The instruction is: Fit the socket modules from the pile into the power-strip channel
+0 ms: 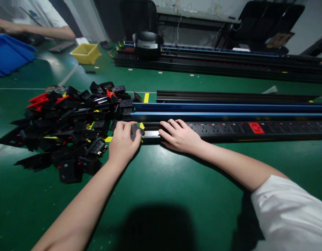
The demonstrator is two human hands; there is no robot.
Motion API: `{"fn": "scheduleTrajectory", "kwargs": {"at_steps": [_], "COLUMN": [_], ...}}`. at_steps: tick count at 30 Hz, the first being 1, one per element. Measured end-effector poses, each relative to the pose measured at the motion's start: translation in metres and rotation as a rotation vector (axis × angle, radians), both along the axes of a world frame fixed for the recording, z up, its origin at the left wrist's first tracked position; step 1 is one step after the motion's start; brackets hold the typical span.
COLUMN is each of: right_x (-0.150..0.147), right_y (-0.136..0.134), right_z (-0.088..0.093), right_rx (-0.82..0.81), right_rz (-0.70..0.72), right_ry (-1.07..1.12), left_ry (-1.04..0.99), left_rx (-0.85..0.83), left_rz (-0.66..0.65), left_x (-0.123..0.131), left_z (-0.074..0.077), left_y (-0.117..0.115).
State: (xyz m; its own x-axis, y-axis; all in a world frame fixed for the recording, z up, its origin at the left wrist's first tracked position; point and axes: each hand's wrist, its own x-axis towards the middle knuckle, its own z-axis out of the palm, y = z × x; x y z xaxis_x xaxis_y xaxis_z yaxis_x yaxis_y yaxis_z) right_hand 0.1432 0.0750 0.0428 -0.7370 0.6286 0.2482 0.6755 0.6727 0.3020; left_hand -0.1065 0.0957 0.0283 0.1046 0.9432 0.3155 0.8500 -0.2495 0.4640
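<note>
Between the thumb and fingers of my left hand (pixel 124 141) is a black socket module (pixel 136 132), held at the left end of a long black power strip (pixel 223 130). My right hand (pixel 179 136) lies over the strip, fingers spread and resting on its top and near edge. Between the two hands a bare stretch of the strip's channel shows a silvery inner face. To the right of my right hand, a row of black sockets fills the channel, with one red socket (pixel 256 128) among them. My right palm covers part of the row.
Left of my hands lies a heap of loose black modules (pixel 77 118) with a few red ones. Blue rails (pixel 229 108) run behind the strip. Further back are a yellow bin (pixel 85 53), more long strips (pixel 215 66), and a person's arm (pixel 48 30) by a blue bin (pixel 11 55).
</note>
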Motion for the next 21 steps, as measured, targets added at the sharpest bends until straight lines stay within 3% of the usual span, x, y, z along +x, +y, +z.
{"fn": "scheduleTrajectory", "kwargs": {"at_steps": [5,10,15,21], "right_x": [-0.001,-0.001,-0.001,-0.001], "right_y": [-0.001,-0.001,0.0,-0.001], "right_z": [0.002,0.002,0.0,0.0], "right_rx": [0.005,0.015,0.01,0.012], "right_rz": [0.006,0.005,0.008,0.003], "right_ry": [0.003,0.001,0.016,0.007], "left_ry": [-0.112,-0.457,-0.807,-0.846], "left_rx": [-0.107,-0.202,-0.259,-0.197], "left_rz": [-0.004,-0.012,-0.052,0.045], "left_x": [-0.006,-0.014,-0.001,0.011], "left_z": [-0.004,-0.011,-0.019,-0.027], "left_y": [0.004,0.016,0.025,0.026]}}
